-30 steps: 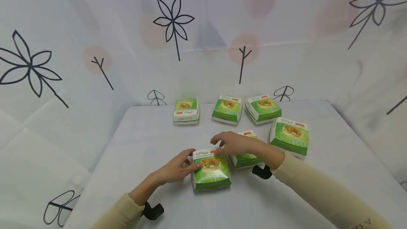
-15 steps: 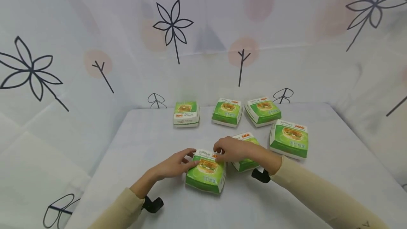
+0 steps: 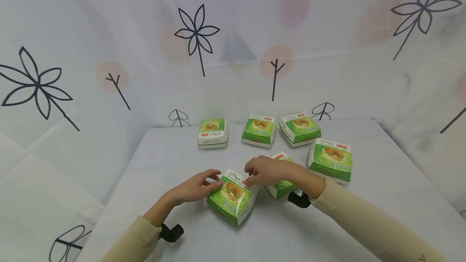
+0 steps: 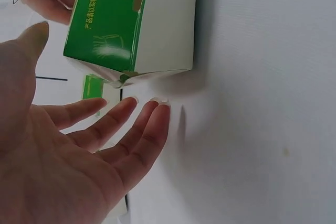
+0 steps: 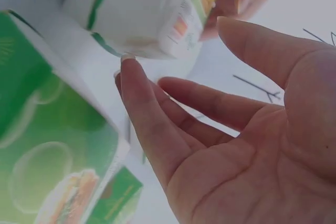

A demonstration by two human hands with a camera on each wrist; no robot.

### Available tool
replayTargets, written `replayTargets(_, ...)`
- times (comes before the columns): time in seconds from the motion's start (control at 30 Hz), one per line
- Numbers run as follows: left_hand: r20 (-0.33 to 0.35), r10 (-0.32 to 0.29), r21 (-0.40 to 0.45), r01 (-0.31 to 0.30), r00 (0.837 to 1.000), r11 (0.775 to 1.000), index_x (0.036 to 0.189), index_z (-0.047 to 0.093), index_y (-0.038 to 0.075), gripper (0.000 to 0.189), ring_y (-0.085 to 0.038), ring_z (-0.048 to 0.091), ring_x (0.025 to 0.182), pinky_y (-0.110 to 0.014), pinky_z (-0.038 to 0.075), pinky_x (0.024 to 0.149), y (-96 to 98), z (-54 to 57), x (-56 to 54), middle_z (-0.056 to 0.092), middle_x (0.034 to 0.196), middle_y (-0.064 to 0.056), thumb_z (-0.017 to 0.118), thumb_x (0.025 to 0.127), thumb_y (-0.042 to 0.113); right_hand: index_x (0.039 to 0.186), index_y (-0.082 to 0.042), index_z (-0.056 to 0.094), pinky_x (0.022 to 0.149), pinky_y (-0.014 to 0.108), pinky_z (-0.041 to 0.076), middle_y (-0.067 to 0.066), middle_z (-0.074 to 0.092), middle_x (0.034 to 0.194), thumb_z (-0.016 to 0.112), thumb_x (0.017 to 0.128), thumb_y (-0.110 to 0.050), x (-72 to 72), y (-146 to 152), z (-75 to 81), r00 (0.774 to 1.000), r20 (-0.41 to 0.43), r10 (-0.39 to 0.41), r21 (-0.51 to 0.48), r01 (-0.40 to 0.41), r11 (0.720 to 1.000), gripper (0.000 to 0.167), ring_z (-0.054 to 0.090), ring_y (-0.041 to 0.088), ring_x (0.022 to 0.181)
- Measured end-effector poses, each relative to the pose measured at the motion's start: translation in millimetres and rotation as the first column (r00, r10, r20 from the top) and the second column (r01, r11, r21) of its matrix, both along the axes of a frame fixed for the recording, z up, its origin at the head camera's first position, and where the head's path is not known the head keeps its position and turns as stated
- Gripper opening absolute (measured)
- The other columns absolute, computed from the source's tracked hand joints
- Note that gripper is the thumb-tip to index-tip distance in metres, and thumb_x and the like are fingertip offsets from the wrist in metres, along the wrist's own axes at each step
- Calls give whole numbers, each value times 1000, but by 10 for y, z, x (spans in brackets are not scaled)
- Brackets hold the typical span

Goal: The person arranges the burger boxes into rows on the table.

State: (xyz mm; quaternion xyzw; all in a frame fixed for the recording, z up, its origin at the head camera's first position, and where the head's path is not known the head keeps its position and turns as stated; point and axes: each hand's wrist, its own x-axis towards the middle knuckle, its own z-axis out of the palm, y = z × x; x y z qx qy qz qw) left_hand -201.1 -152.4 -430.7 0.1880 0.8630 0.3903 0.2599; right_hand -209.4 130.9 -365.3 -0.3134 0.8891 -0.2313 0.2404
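Observation:
A green and white burger box (image 3: 231,197) sits turned at an angle near the front middle of the table, a burger printed on its lid. Around its left corner is my left hand (image 3: 192,187), with relaxed, spread fingers; the left wrist view shows a gap between these fingers and the box (image 4: 113,30). My right hand (image 3: 271,171) is at the far right corner, thumb over the lid in the head view. Its fingers (image 5: 139,90) are loosely bent beside the box (image 5: 136,14) in the right wrist view. A second burger box (image 3: 282,189) lies partly hidden under my right forearm.
Along the back stand three more burger boxes, at left (image 3: 212,133), middle (image 3: 259,130) and right (image 3: 300,129). Another box (image 3: 329,160) is at the right. A white cloth (image 3: 156,153) covers the table; a patterned sheet (image 3: 233,43) hangs behind.
The front box has turned clockwise and shifted slightly left between my hands. My right hand has moved toward its far right corner, and my left hand has drawn slightly left.

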Motion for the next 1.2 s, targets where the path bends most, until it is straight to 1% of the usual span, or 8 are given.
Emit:
replayTargets(0.13, 14, -19, -3, 19, 1000, 1000, 151, 47, 16, 60, -31, 56, 127, -52, 53, 97, -46, -8, 47, 54, 144, -9, 59, 102, 49, 128, 2, 63, 95, 42, 53, 16, 65, 125, 64, 102, -25, -9, -44, 44, 1000, 8, 12, -4, -12, 1000, 38, 62, 26, 114)
replayTargets(0.33, 15, -34, 7, 34, 999, 999, 151, 48, 16, 58, -32, 56, 126, -52, 52, 98, -34, -36, 48, 53, 144, -11, 58, 104, 48, 127, -1, 63, 94, 43, 52, 13, 65, 121, 64, 102, -25, -34, -75, -32, 1000, 9, 23, 25, -23, 999, 34, 60, 26, 113)
replayTargets(0.57, 11, -42, 16, 42, 999, 999, 143, 56, 18, 45, -27, 59, 118, -45, 53, 92, -6, -54, -63, 58, 137, -8, 50, 108, 45, 106, -9, 65, 77, 33, 53, 2, 65, 103, 68, 100, -25, 32, -65, -159, 993, 88, -76, 31, 74, 997, 18, 60, 15, 87)
replayTargets(0.77, 21, -49, 39, 48, 999, 998, 143, 56, 17, 44, -21, 58, 110, -39, 52, 86, 3, -46, -134, 58, 134, -6, 48, 108, 44, 99, -9, 63, 69, 30, 52, 2, 66, 92, 69, 99, -28, 83, -67, -157, 986, 107, -130, 36, 127, 991, 20, 63, 15, 76)
replayTargets(0.87, 27, -39, 40, 38, 999, 998, 144, 55, 18, 45, -22, 59, 112, -39, 54, 88, -10, -15, -128, 57, 137, -7, 48, 108, 45, 108, -5, 64, 76, 35, 54, 6, 68, 99, 69, 99, -30, 71, -66, -110, 988, 82, -131, 49, 128, 991, 27, 64, 16, 83)
replayTargets(0.97, 24, -24, 40, 23, 999, 999, 144, 54, 18, 45, -25, 60, 117, -42, 56, 91, -41, 23, -101, 56, 139, -9, 51, 107, 45, 126, 0, 61, 88, 41, 54, 12, 67, 117, 67, 100, -33, 45, -68, -50, 991, 50, -123, 55, 121, 991, 42, 64, 22, 102)
replayTargets(1.1, 28, -32, 36, 31, 999, 999, 144, 53, 18, 48, -26, 59, 117, -43, 56, 90, -86, 24, -67, 55, 141, -11, 57, 105, 44, 143, 2, 52, 103, 49, 49, 17, 61, 135, 63, 102, -33, -8, -97, -8, 994, 19, -103, 46, 102, 994, 55, 56, 32, 126)
replayTargets(1.2, 37, -51, 39, 50, 998, 998, 145, 53, 17, 49, -23, 59, 112, -39, 56, 86, -100, -18, -72, 56, 138, -8, 58, 104, 44, 148, -1, 48, 112, 50, 42, 16, 55, 145, 62, 103, -32, -55, -145, -23, 997, 4, -81, 39, 81, 996, 57, 48, 33, 138)
